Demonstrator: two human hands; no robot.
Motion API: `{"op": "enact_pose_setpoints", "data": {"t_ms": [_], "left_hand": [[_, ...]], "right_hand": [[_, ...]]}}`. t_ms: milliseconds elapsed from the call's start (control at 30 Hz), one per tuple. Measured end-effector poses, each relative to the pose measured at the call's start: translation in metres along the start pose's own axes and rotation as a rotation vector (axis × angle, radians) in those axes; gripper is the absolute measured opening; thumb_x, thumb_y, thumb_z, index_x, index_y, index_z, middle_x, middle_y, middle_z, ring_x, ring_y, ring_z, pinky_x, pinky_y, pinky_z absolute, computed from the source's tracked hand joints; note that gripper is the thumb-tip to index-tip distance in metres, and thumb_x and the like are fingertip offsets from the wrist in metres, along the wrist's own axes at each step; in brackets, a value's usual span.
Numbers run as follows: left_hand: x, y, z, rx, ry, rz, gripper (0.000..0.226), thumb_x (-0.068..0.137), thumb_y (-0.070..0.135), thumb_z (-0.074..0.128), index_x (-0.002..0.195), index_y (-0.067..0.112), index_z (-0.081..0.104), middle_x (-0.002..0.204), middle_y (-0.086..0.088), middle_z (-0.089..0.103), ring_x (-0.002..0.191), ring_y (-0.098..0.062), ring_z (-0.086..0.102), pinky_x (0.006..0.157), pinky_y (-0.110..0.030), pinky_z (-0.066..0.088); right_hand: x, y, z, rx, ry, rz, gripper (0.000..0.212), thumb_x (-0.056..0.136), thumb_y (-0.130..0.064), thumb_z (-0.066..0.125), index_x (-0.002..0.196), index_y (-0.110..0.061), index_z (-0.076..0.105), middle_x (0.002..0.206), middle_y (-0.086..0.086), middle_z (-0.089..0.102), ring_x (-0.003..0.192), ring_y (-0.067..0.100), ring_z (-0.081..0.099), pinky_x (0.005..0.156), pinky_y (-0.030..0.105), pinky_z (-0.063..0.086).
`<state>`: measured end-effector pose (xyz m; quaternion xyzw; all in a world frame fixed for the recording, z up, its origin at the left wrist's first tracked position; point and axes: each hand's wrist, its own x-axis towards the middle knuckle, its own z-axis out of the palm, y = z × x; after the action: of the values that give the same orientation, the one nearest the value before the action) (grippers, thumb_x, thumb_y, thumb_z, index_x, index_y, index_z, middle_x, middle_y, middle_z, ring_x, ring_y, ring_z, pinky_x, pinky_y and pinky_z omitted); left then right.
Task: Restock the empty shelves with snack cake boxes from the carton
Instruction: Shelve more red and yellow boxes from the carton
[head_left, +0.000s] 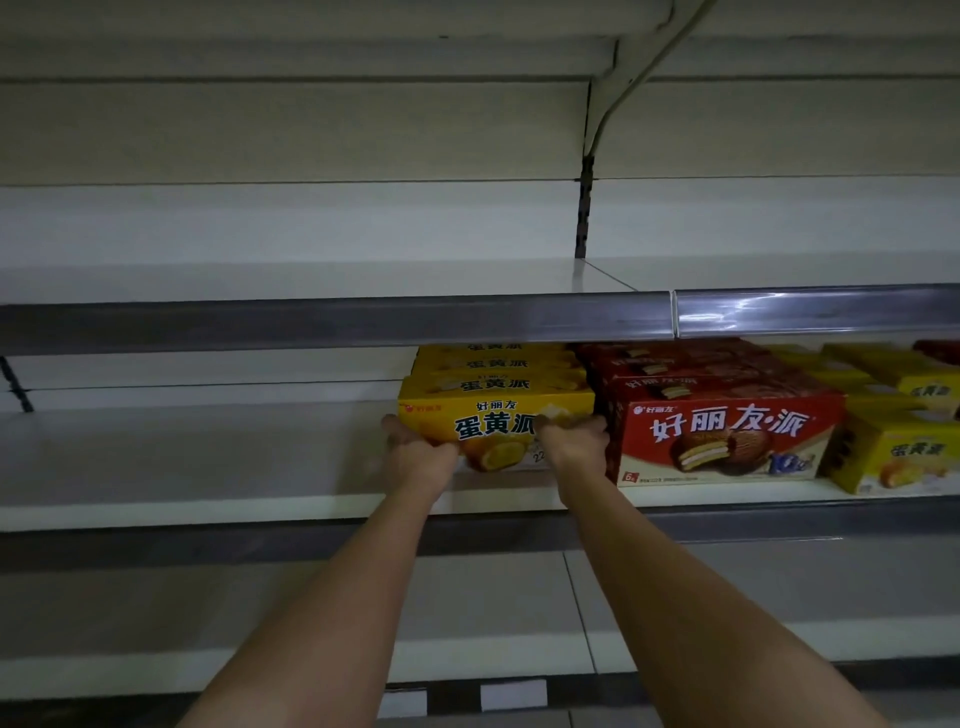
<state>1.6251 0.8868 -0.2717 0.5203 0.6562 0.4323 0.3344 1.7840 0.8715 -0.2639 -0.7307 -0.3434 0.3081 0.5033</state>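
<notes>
A yellow snack cake box (493, 421) stands at the front of a row of like yellow boxes on the middle shelf (208, 467). My left hand (418, 452) grips its lower left corner. My right hand (574, 441) grips its lower right side, its fingers curled at the gap beside the red box (727, 436). Both arms reach straight forward. The carton is out of view.
A row of red boxes stands right of the yellow row, with more yellow boxes (898, 452) and a red one at the far right. The upper shelf (311, 280) and lower shelf (260, 613) hold nothing in view. Grey price rails front each shelf.
</notes>
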Motion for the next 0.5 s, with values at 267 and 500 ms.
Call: {"op": "enact_pose_setpoints", "data": {"t_ms": [267,500], "left_hand": [[-0.001,0.002,-0.018,-0.013,-0.116,-0.013,0.058,0.081,0.031,0.071,0.125,0.013,0.039,0.114,-0.008,0.056,0.1,-0.029,0.058,0.074,-0.036,0.044],[-0.036,0.011,-0.021,0.029,-0.052,0.08,0.034,0.093,0.029,0.057,0.122,0.013,0.048,0.117,-0.013,0.059,0.101,-0.032,0.059,0.078,-0.036,0.045]], "right_hand": [[-0.021,-0.002,-0.006,0.021,-0.068,-0.025,0.072,0.082,-0.03,0.063,0.141,-0.009,0.029,0.137,0.014,0.044,0.125,0.034,0.047,0.104,0.044,0.041],[-0.067,0.006,-0.047,-0.019,-0.045,0.067,0.065,0.091,-0.034,0.06,0.144,-0.008,0.033,0.141,0.014,0.045,0.128,0.032,0.044,0.104,0.04,0.037]]}}
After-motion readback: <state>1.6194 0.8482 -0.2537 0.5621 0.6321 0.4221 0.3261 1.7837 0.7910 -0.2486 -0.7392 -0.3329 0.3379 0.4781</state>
